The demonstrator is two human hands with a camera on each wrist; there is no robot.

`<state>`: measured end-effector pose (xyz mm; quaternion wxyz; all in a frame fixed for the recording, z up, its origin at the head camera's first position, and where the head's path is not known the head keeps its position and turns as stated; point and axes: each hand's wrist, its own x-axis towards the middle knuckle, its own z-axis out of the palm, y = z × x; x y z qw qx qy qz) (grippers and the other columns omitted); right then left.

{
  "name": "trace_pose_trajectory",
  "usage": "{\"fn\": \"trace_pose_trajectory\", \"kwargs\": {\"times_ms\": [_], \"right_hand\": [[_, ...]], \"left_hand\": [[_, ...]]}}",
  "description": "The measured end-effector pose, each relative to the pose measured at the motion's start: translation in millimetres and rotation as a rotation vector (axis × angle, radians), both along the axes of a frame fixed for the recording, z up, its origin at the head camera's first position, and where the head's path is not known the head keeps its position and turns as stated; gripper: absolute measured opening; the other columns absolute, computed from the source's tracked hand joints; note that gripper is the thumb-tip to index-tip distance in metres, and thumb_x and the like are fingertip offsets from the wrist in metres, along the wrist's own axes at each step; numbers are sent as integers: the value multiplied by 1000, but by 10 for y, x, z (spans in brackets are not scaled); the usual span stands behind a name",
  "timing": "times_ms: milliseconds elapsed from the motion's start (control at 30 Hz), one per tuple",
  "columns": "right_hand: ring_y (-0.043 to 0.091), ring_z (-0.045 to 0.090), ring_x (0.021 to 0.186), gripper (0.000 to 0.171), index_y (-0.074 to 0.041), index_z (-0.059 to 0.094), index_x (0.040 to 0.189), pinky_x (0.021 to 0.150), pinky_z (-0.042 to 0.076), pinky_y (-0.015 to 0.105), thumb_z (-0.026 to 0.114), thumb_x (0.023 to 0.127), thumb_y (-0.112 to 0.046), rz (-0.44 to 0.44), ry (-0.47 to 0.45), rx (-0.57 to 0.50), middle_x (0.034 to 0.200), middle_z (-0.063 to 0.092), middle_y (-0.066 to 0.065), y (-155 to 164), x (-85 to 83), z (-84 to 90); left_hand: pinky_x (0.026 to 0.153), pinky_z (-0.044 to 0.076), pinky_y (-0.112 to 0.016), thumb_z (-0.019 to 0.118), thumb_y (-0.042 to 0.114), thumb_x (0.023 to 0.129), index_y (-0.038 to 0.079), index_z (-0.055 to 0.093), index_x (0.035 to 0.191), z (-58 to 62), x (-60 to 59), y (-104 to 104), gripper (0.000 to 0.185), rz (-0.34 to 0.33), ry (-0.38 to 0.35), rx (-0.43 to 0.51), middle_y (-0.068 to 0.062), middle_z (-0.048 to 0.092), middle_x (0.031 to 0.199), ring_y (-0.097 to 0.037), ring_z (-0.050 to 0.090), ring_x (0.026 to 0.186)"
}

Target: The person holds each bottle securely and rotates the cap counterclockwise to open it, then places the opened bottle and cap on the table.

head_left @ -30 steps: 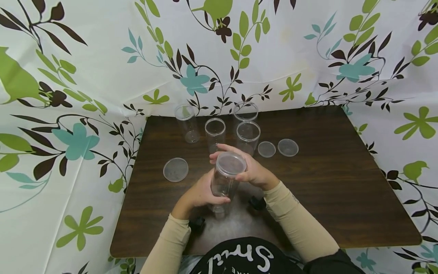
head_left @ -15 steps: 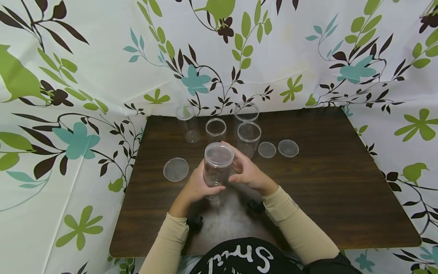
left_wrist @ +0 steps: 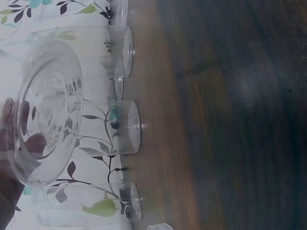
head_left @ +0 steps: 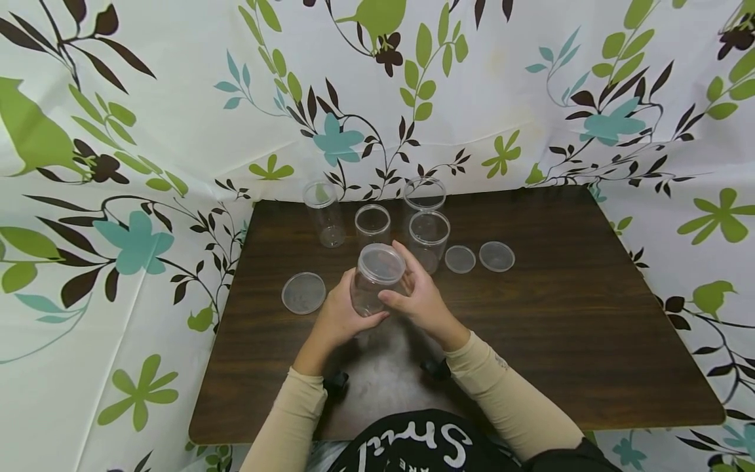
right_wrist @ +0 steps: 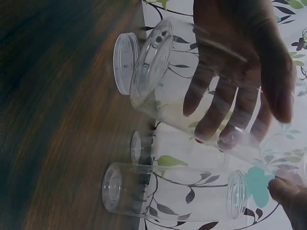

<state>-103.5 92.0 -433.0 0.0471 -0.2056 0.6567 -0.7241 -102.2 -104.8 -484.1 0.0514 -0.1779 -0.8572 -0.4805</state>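
Floral cloth walled a dark table [head_left: 560,314]. Just above its centre both hands held a lidded clear jar [head_left: 373,288]: left hand [head_left: 337,319] curled round the body, right hand [head_left: 420,300] pinching near the lid [head_left: 381,263]. Four open jars stood at 12 o'clock. It seemed light, stiff and slippery, best gripped mid-body.

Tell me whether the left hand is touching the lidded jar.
Touching. The head view shows the left hand with fingers wrapped round the lidded jar.
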Motion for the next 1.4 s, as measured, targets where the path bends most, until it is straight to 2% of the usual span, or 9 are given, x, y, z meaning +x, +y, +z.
{"fn": "trace_pose_trajectory", "kwargs": {"times_ms": [200,367,500,667,833,967,1067,1167,1400], "right_hand": [[34,52,129,112,0,33,153,112,38,45,81,75,-64,-97,28,64,140,53,22,-59,-27,7],[26,60,113,88,-8,44,148,94,49,34,85,81,-47,-76,18,126,133,58,15,-24,-61,48],[23,59,115,77,-5,44,148,95,50,30,82,86,-30,114,22,116,138,57,13,62,-136,83],[30,54,129,83,1,40,149,105,45,36,78,89,-41,453,88,42,146,52,21,153,-277,91],[42,49,132,88,5,38,147,111,40,48,78,88,-46,770,102,-68,143,52,25,191,-386,81],[43,47,134,88,2,39,148,113,36,52,78,87,-47,906,100,-103,143,53,23,209,-433,62],[41,42,140,93,-1,33,154,115,33,53,78,87,-48,932,75,-121,150,46,21,218,-447,48],[39,36,145,104,-2,21,159,116,31,54,78,86,-50,902,47,-149,158,38,18,219,-450,20],[28,34,147,123,1,7,161,119,29,44,81,80,-56,687,-14,-165,161,34,16,204,-381,-86]], "left_hand": [[95,52,-49,96,32,66,6,43,146,28,25,24,99,26,20,-44,-16,62,132,-30,63,116],[93,53,-47,95,26,69,4,43,144,40,18,-20,94,-101,-2,-6,-15,63,131,-27,64,112],[99,50,-44,94,17,70,7,36,151,55,13,-95,100,-270,-102,85,-12,58,139,-24,61,119],[109,41,-39,90,12,74,7,27,155,69,13,-151,102,-522,-267,171,-11,48,148,-23,50,131],[108,42,-36,89,21,75,1,39,144,88,-14,-126,88,-713,-308,130,-13,53,138,-22,53,124],[112,38,-37,89,29,77,-1,38,144,88,-32,-72,90,-810,-312,129,-16,49,142,-23,49,130],[111,39,-37,88,29,78,-1,38,144,89,-34,-56,88,-815,-332,151,-17,50,141,-23,50,129],[108,42,-36,88,28,78,-1,39,144,92,-34,-71,87,-763,-345,179,-15,53,138,-22,53,125],[106,45,-38,89,22,78,-1,41,144,80,-45,-154,85,-600,-344,332,-18,57,136,-30,57,123]]}}
